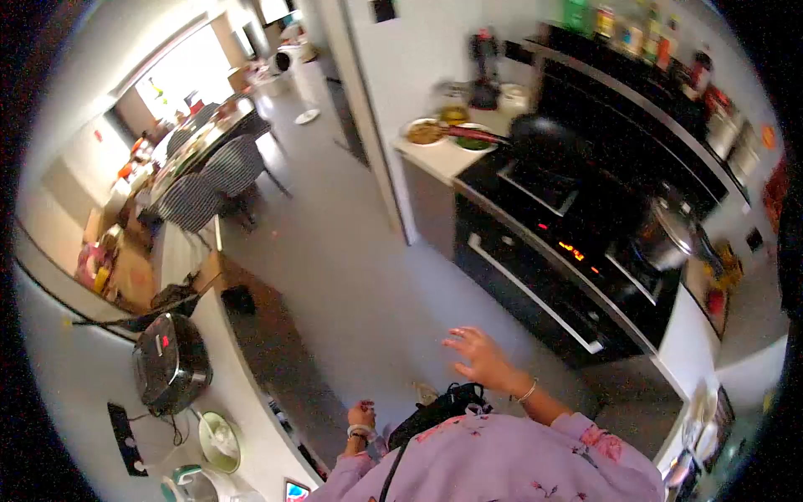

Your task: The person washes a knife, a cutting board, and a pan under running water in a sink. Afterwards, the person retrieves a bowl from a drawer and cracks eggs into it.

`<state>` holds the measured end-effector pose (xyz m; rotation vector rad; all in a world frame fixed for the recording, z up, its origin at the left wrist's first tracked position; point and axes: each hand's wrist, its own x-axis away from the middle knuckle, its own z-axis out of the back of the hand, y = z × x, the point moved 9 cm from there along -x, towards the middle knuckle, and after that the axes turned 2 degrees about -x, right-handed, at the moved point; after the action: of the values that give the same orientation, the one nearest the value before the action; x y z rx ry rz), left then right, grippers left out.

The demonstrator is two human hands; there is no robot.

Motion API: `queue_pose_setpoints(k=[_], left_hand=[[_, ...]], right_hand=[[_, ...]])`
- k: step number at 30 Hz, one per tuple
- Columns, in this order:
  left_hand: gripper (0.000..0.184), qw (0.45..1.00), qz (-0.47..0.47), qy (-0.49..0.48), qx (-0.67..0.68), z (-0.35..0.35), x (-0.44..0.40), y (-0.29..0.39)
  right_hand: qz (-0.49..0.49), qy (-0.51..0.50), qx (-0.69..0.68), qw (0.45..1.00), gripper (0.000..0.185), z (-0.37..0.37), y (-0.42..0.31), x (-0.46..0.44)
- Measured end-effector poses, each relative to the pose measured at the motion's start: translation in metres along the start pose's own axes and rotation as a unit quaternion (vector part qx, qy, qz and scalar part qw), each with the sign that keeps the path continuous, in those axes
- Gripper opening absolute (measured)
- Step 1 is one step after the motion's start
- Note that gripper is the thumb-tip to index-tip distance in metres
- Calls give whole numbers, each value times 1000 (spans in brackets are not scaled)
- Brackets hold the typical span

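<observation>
My right hand (pixel 483 360) is in the air over the floor, in front of the cooker, with its fingers spread and nothing in them. It wears a thin bracelet. Lower and to the left, my left hand (pixel 361 415) hangs beside the counter with its fingers curled in; I see no object in it. A bracelet circles that wrist too. Neither hand touches anything around it. A black wok (pixel 548 142) with a red handle sits on the back-left of the hob, and a steel pot (pixel 667 234) stands on the right.
A black rice cooker (pixel 171 364) and a green bowl (pixel 219 442) stand on the left counter. Filled plates (pixel 425 131) rest beside the hob, with bottles (pixel 631 40) on the shelf above. The grey floor (pixel 326 251) runs to a dining table with chairs (pixel 191 201).
</observation>
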<state>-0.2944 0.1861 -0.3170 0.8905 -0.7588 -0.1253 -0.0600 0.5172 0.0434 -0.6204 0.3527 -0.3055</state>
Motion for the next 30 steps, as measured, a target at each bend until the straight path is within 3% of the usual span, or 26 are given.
queue_pose_setpoints(k=[4, 6, 10, 12, 13, 15, 16, 17, 19, 22, 25, 29, 30], left_hand=[[21, 999, 4, 41, -15, 39, -62, 83], [22, 994, -99, 45, 17, 53, -91, 146], [21, 993, -70, 90, 40, 80, -164, 210], [20, 970, -177, 135, -94, 96, -189, 267], [20, 970, -178, 140, -93, 98, -215, 278], [20, 984, -77, 158, 2, 100, -262, 238], [22, 970, -118, 124, -172, 104, -277, 256], [23, 968, -103, 134, -183, 109, -290, 257], [25, 983, 31, 161, -77, 112, -302, 219], [28, 966, 184, 176, -37, 108, -311, 188], [28, 958, 233, 158, -47, 111, -330, 196], [28, 956, 255, 124, -78, 132, -400, 232], [27, 957, 254, 114, -85, 141, -422, 243]], right_hand=[[-15, -25, -3, 1000, 42, -3, 20, -113], [-13, -23, 0, 1000, 42, -2, 42, -159], [-53, -20, 9, 998, 43, 3, 98, -242], [-67, 15, 0, 998, 40, 6, 124, -292], [-62, 16, -1, 998, 40, 4, 140, -324], [-61, 22, -10, 998, 38, 1, 170, -376], [-51, 27, -7, 998, 37, 4, 172, -409], [-42, 29, -7, 999, 37, 6, 180, -453], [-37, -2, -93, 995, 34, -13, 196, -525], [-17, 0, -152, 988, 31, -26, 189, -656], [-59, 42, -292, 954, 28, -57, 207, -775], [-53, 91, -318, 942, 23, -104, 255, -933], [-112, 90, -400, 905, 22, -123, 277, -968]])
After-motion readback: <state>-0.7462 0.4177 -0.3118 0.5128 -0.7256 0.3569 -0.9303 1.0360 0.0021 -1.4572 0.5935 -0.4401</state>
